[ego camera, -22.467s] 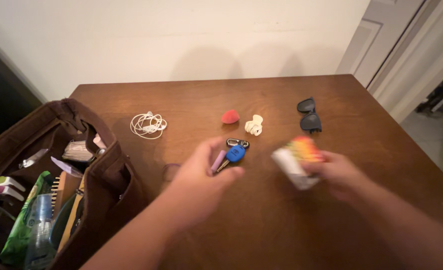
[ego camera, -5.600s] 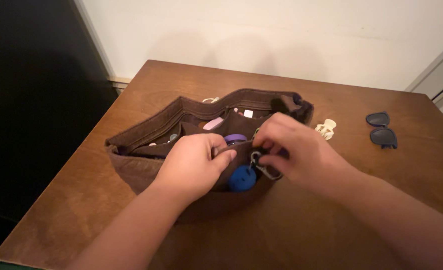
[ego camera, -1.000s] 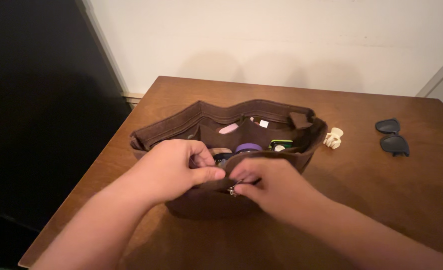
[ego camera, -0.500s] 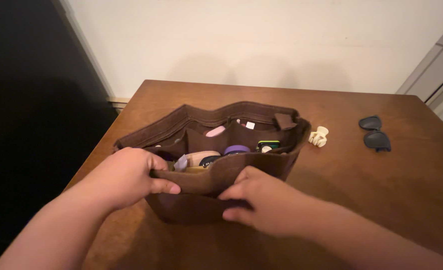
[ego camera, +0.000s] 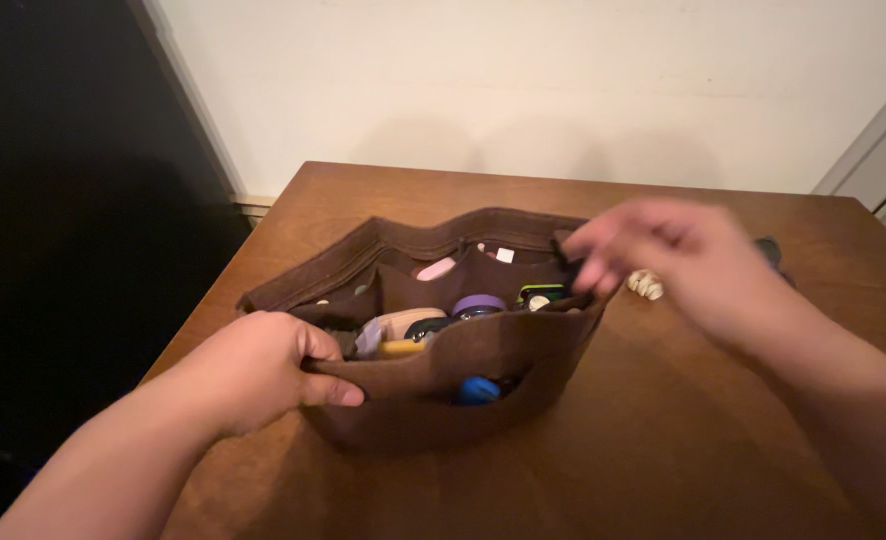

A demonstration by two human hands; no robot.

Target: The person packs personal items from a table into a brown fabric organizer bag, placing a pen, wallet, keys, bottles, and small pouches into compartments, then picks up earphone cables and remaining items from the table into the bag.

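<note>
A dark brown wooden table with a smooth top stands against a plain cream wall. To the left of the table the room falls into deep shadow, and a pale door frame shows at the far right.

On the table, towards its left side, sits a brown felt organiser bag with an open top and several inner compartments. In the middle compartments lie a round purple-lidded jar, a small beige case just left of it, a yellow object at the near edge, and a small green and black item towards the right. A pink oblong object rests in a far compartment, near a small white tag. A blue round object sits in the outer pocket on the near wall of the bag.

The left hand grips the near left rim of the bag, fingers curled over the felt and thumb pressed against the outside. The right hand is blurred, hovering over the far right corner of the bag; its fingers seem loosely spread, but whether they touch the bag cannot be told. Just beyond it on the table lies a small cream hair claw clip, partly hidden by the hand.
</note>
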